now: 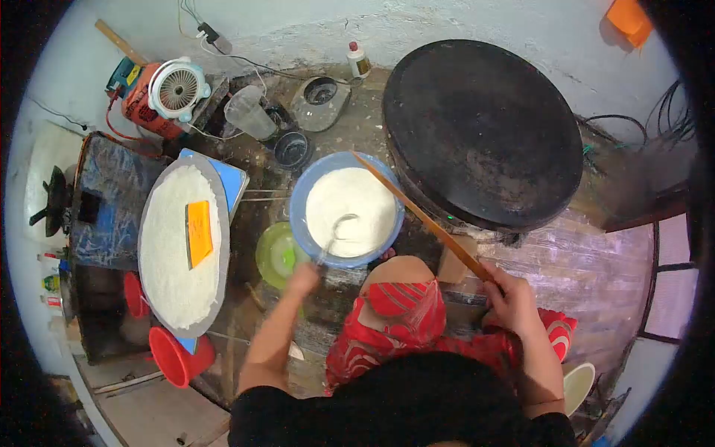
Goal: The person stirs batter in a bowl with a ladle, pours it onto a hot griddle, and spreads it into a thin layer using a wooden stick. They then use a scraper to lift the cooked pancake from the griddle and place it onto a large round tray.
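Note:
My left hand (304, 278) grips the handle of a metal ladle (337, 232) whose bowl dips into white batter in a blue bowl (301, 216). My right hand (510, 296) holds a long thin wooden stick (417, 212) that slants up to the left across the bowl's rim. A large round black griddle (482, 130) sits beyond the stick, to the right of the bowl. My knee in red patterned cloth (398, 298) lies between my hands.
A grey tray (220, 276) of white flour with an orange scraper (199, 232) lies at left. A green bowl (274, 253), a red cup (175, 356), a plastic jug (247, 112), a fan blower (177, 89) and a small bottle (358, 59) stand around.

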A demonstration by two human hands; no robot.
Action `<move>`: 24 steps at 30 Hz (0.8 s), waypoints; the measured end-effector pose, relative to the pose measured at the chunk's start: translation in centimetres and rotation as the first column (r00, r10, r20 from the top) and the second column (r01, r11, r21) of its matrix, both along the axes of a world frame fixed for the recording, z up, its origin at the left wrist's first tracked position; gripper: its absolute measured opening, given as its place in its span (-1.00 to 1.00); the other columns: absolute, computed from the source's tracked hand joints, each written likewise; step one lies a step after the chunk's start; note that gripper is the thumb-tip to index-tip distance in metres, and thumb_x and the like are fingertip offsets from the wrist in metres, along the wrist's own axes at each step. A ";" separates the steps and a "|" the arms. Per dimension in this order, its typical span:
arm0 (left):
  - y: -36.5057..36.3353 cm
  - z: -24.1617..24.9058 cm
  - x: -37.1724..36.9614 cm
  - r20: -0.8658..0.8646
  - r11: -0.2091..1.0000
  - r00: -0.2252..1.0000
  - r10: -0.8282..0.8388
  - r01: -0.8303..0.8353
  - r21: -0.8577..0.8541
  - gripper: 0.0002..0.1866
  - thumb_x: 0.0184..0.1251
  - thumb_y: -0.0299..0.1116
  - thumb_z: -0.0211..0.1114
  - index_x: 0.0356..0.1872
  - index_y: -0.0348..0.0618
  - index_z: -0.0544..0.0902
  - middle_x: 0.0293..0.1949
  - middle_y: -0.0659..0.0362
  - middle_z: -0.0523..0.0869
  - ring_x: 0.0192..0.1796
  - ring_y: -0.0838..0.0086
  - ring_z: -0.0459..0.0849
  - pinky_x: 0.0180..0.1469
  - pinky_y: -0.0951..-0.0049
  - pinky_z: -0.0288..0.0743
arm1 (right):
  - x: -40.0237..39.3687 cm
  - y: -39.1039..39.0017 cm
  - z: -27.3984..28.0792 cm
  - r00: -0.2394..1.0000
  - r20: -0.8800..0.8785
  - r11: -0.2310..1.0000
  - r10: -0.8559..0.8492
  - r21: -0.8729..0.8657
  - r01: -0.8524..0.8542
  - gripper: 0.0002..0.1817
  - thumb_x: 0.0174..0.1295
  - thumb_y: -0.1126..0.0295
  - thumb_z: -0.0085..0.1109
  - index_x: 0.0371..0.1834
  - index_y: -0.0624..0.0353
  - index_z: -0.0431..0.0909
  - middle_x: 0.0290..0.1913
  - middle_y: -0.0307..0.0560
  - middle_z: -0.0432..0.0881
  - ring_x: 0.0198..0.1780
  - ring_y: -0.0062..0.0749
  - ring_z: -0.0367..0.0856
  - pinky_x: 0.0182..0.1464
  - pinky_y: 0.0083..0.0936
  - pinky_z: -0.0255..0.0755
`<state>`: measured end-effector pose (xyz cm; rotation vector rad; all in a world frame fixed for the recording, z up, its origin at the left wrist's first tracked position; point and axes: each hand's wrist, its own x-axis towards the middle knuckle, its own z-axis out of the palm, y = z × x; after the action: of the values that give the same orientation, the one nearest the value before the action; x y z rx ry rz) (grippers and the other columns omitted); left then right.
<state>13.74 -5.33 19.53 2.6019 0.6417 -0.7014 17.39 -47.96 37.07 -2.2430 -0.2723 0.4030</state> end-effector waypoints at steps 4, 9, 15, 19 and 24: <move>1.3 1.1 5.2 -0.076 0.989 0.995 0.065 -0.054 0.139 -0.73 0.10 -0.28 0.05 -0.38 -0.28 0.60 -0.33 -0.17 0.58 -0.29 0.00 0.57 -0.19 0.19 0.43 | 0.0 0.1 0.9 1.000 -0.017 0.997 0.023 -0.069 -0.025 -0.58 0.05 0.52 0.06 0.05 0.14 0.35 -0.22 0.16 0.54 -0.16 -0.01 0.52 -0.17 -0.38 0.41; -4.5 -2.6 1.7 0.242 0.992 0.964 -0.112 0.121 -0.023 -0.78 0.00 -0.37 0.07 -0.45 -0.32 0.58 -0.39 -0.22 0.57 -0.25 0.02 0.57 -0.22 0.15 0.43 | 0.1 0.0 1.1 1.000 -0.006 0.999 0.014 -0.037 -0.014 -0.59 0.05 0.50 0.06 0.04 0.11 0.36 -0.16 0.14 0.52 -0.12 -0.06 0.51 -0.12 -0.37 0.41; 0.6 2.9 5.5 -0.007 0.990 1.000 0.029 -0.028 0.139 -0.79 0.02 -0.39 0.05 -0.43 -0.32 0.57 -0.41 -0.21 0.57 -0.29 0.09 0.59 -0.24 0.12 0.43 | -0.1 0.0 0.8 0.999 0.023 0.996 0.030 -0.081 -0.028 -0.60 0.05 0.46 0.06 0.03 0.03 0.37 -0.19 0.11 0.53 -0.16 -0.04 0.51 -0.15 -0.32 0.42; -5.0 -3.4 3.8 0.291 0.996 0.953 -0.084 0.080 0.028 -0.77 0.07 -0.36 0.02 -0.34 -0.27 0.56 -0.38 -0.22 0.56 -0.24 -0.01 0.56 -0.20 0.09 0.41 | -0.3 -0.1 -0.4 0.979 0.174 0.989 0.107 -0.124 -0.086 -0.56 0.04 0.43 0.06 0.07 -0.01 0.34 -0.27 0.13 0.54 -0.25 0.01 0.52 -0.24 -0.28 0.43; -1.6 6.3 1.9 -0.052 0.980 0.995 -0.088 0.096 0.174 -0.77 0.12 -0.32 0.02 -0.27 -0.16 0.55 -0.35 -0.14 0.58 -0.24 -0.02 0.55 -0.21 0.10 0.41 | -0.5 0.2 0.1 0.989 0.112 0.989 0.094 -0.121 -0.081 -0.55 0.04 0.42 0.07 0.07 -0.02 0.34 -0.31 0.09 0.55 -0.30 0.00 0.53 -0.28 -0.27 0.42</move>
<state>15.60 -6.91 25.87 2.8014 0.6265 -0.7646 16.87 -47.72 37.12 -2.3791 -0.4203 0.3407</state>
